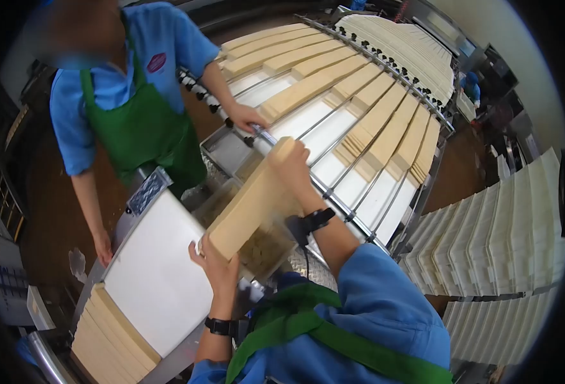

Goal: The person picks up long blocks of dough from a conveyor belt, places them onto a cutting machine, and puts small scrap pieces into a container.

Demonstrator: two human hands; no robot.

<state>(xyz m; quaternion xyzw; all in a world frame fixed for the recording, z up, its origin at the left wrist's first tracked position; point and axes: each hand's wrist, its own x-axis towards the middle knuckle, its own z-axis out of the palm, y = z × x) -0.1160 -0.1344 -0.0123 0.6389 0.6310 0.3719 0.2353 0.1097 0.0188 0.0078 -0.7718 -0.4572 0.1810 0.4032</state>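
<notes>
A long, pale stack of flat sheets (249,203) is held between my two hands, slanting over a clear bin (263,249). My left hand (217,262) grips its lower end, with the thumb spread to the side. Around its upper end is my right hand (290,165), close to the metal rail of the lane conveyor. Similar pale stacks (353,83) lie in rows on the white conveyor (257,89), parted by thin rods. Several more sheets (116,339) stand pressed together at the lower end of a white belt (161,269).
Across from me a co-worker in a green apron (143,134) rests one hand on the rail and holds the other beside the white belt. White corrugated trays (487,237) are stacked at the right. A metal tray (231,150) sits beside the rail.
</notes>
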